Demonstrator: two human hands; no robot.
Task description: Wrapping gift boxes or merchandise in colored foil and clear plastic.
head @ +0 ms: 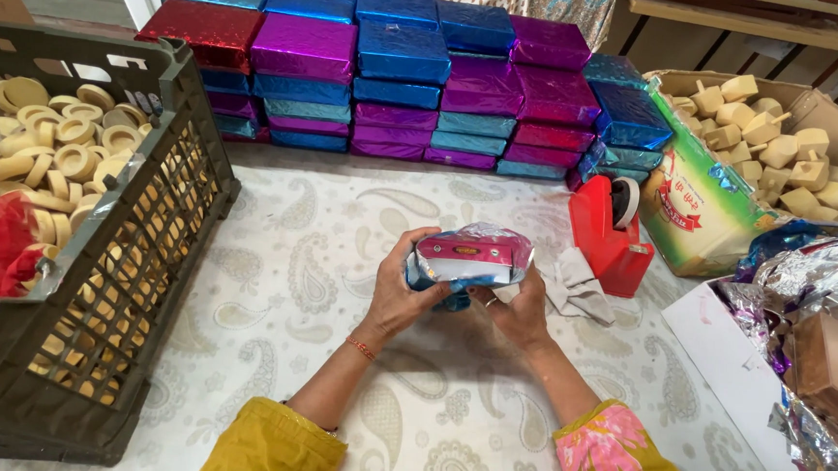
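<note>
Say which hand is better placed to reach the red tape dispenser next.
Probably the right hand: the tape dispenser stands just beyond it on that side. The left hand would have to cross over the foil-wrapped box that both hold.

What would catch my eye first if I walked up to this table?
Probably the wall of shiny foil-wrapped boxes stacked at the back, in blue, purple and red. Next, the two hands at centre, left hand and right hand, gripping a half-wrapped box. A dark crate of pale rings sits left, a red tape dispenser right.
</note>
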